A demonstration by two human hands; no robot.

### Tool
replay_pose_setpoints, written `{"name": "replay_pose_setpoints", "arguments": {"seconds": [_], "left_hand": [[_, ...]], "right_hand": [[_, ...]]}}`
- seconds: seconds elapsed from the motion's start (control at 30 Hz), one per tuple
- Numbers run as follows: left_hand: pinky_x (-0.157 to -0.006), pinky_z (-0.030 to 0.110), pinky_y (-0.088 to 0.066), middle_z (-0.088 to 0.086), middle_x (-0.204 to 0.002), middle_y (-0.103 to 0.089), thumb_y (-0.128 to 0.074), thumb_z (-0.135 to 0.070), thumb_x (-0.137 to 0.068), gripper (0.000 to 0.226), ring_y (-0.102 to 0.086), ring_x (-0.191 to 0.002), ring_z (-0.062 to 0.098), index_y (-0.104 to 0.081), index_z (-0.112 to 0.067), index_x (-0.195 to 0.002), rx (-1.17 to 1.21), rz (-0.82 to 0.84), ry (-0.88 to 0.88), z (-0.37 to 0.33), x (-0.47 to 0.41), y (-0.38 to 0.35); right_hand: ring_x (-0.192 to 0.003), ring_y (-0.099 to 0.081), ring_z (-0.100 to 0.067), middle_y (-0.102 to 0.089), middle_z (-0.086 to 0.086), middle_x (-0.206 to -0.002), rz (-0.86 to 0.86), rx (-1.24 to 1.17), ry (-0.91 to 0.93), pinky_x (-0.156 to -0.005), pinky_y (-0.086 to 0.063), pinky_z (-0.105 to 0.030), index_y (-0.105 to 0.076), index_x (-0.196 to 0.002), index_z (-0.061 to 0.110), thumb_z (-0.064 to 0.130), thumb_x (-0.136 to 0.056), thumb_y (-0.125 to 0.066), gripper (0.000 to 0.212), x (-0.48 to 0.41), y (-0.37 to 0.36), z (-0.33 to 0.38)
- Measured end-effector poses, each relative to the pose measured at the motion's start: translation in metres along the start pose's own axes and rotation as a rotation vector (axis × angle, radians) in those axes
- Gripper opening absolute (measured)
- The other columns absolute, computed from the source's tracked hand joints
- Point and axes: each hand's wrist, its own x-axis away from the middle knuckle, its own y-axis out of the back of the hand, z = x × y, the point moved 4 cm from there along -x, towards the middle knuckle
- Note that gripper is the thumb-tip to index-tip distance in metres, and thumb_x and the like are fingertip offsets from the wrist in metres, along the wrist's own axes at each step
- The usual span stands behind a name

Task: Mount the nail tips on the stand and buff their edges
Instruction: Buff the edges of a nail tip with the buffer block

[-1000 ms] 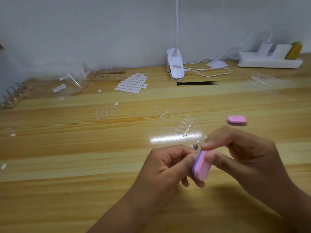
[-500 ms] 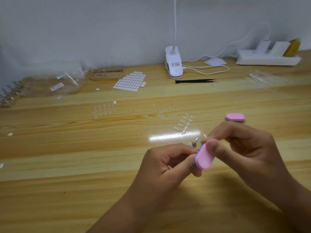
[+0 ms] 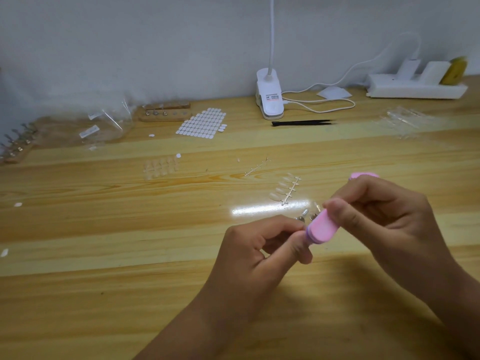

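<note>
the left hand (image 3: 262,245) is held low over the surface (image 3: 104,229), fingers curled, with thumb and forefinger brought together at the lower end of the pink buffer (image 3: 322,228). what is pinched there is hidden, so it cannot be told whether anything is held. the right hand (image 3: 384,224) is clamped on the buffer's upper end, forefinger laid over the top and thumb beneath. two small metal pins (image 3: 302,215) are seen just above the left fingertips. the nail tips (image 3: 281,189) lie on their strip on the surface, just beyond the hands. a wooden stand (image 3: 165,113) sits far back by the wall.

a label is borne by the lamp clip (image 3: 270,97), but its print is too small to be read.

compared with a second ago, the buffer has been tilted from near upright to a slant, so that its broad pink face is shown and less of its purple edge. the second buffer (image 3: 363,175) is now largely covered by the right hand.
</note>
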Motion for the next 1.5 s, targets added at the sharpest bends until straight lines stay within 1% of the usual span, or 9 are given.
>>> {"name": "replay_pose_setpoints", "arguments": {"seconds": [0.13, 0.33, 0.67, 0.8, 0.93, 1.07, 1.23, 1.4, 1.5], "left_hand": [[-0.059, 0.033, -0.051, 0.005, -0.074, -0.071, -0.062, -0.027, -0.090, 0.019, -0.066, -0.069, 0.026, -0.074, -0.012, -0.091, 0.017, -0.005, -0.006, 0.001, 0.002, -0.001], [-0.059, 0.026, -0.049, 0.002, -0.074, -0.073, -0.062, -0.032, -0.091, 0.018, -0.068, -0.072, 0.023, -0.072, -0.017, -0.091, 0.113, 0.000, 0.062, 0.004, 0.001, 0.000], [-0.053, 0.025, -0.048, -0.002, -0.066, -0.062, -0.047, -0.016, -0.099, 0.023, -0.066, -0.064, 0.018, -0.063, -0.007, -0.084, 0.330, 0.139, 0.131, -0.001, -0.002, -0.004], [-0.053, 0.025, -0.048, -0.001, -0.064, -0.059, -0.045, -0.018, -0.099, 0.024, -0.063, -0.059, 0.018, -0.062, -0.008, -0.084, 0.349, 0.139, 0.155, 0.000, -0.002, -0.006], [-0.052, 0.021, -0.046, -0.004, -0.061, -0.057, -0.046, -0.021, -0.098, 0.026, -0.063, -0.056, 0.017, -0.063, -0.018, -0.078, 0.427, 0.154, 0.187, 0.000, -0.003, -0.006], [-0.051, 0.021, -0.046, -0.004, -0.059, -0.057, -0.048, -0.027, -0.096, 0.027, -0.060, -0.050, 0.015, -0.064, -0.020, -0.075, 0.409, 0.172, 0.186, 0.002, -0.002, -0.007], [-0.049, 0.017, -0.042, -0.010, -0.056, -0.050, -0.049, -0.033, -0.095, 0.027, -0.050, -0.045, 0.010, -0.060, -0.024, -0.073, 0.427, 0.206, 0.203, 0.002, -0.002, -0.008], [-0.048, 0.018, -0.041, -0.010, -0.056, -0.048, -0.048, -0.031, -0.095, 0.030, -0.048, -0.045, 0.009, -0.061, -0.013, -0.074, 0.406, 0.189, 0.211, 0.004, -0.002, -0.009], [-0.050, 0.018, -0.040, -0.009, -0.056, -0.047, -0.048, -0.031, -0.095, 0.028, -0.047, -0.046, 0.010, -0.059, -0.022, -0.071, 0.409, 0.191, 0.209, 0.002, -0.003, -0.008]], "right_hand": [[-0.066, -0.060, -0.022, -0.067, -0.002, -0.072, 0.095, 0.051, 0.050, -0.066, -0.045, -0.025, -0.066, -0.080, 0.012, 0.028, -0.090, -0.066, 0.019, 0.007, -0.012, -0.002], [-0.073, -0.067, -0.005, -0.074, 0.008, -0.077, -0.030, -0.082, 0.047, -0.081, -0.050, -0.013, -0.069, -0.085, 0.018, 0.035, -0.089, -0.067, 0.017, -0.006, 0.008, 0.002], [-0.077, -0.067, -0.011, -0.071, 0.006, -0.083, 0.024, -0.134, -0.027, -0.071, -0.054, -0.021, -0.072, -0.090, 0.019, 0.047, -0.085, -0.070, 0.029, -0.002, -0.005, 0.003], [-0.071, -0.067, -0.029, -0.069, -0.003, -0.083, 0.069, -0.106, 0.015, -0.066, -0.055, -0.038, -0.071, -0.094, 0.018, 0.041, -0.089, -0.070, 0.023, 0.004, -0.013, 0.002], [-0.078, -0.069, -0.015, -0.072, 0.006, -0.086, -0.033, -0.094, 0.015, -0.072, -0.054, -0.023, -0.071, -0.092, 0.019, 0.041, -0.087, -0.070, 0.022, -0.001, -0.004, 0.003], [-0.066, -0.071, -0.027, -0.071, -0.001, -0.082, 0.082, -0.116, 0.066, -0.065, -0.055, -0.039, -0.066, -0.098, 0.011, 0.032, -0.093, -0.067, 0.021, 0.008, -0.018, 0.003], [-0.083, -0.066, -0.013, -0.070, 0.010, -0.089, -0.051, -0.042, 0.051, -0.075, -0.052, -0.021, -0.071, -0.093, 0.024, 0.044, -0.089, -0.068, 0.020, 0.001, -0.005, 0.004], [-0.082, -0.067, -0.017, -0.069, 0.007, -0.089, 0.035, -0.006, 0.093, -0.075, -0.051, -0.023, -0.069, -0.094, 0.021, 0.040, -0.091, -0.067, 0.019, 0.008, -0.017, 0.003], [-0.084, -0.068, -0.007, -0.072, 0.012, -0.090, -0.072, 0.000, 0.087, -0.076, -0.052, -0.015, -0.070, -0.089, 0.021, 0.041, -0.089, -0.068, 0.020, 0.003, -0.006, 0.005]]}}
